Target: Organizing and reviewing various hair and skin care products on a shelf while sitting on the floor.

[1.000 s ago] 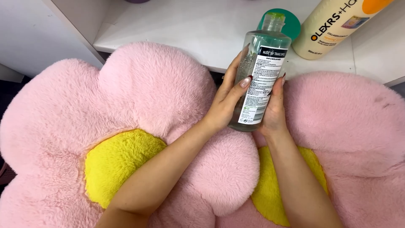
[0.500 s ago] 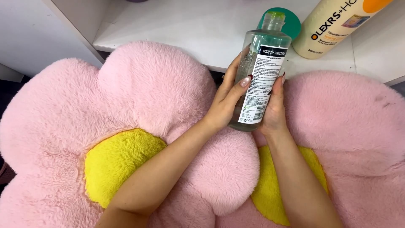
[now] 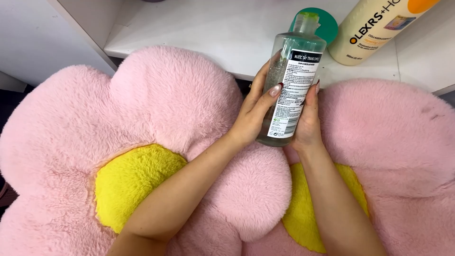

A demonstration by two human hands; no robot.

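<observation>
We hold a clear plastic bottle with pale green liquid and a black and white label (image 3: 290,87) in both hands, a little right of the middle of the frame. Our left hand (image 3: 253,114) wraps around the left side of the bottle, with the thumb pressed flat on the label. Our right hand (image 3: 307,124) grips the right side and the bottom, fingers curled close together. The bottle stands almost upright, leaning a bit to the right, and its small green neck points to the top of the frame. Under our arms lie two fluffy pink flower-shaped cushions with yellow middles (image 3: 142,123). At the top is a white shelf (image 3: 208,28). On it, at the upper right, lies a big cream-coloured plastic bottle (image 3: 379,26), and a round teal lid (image 3: 329,23) sits just behind our bottle.
</observation>
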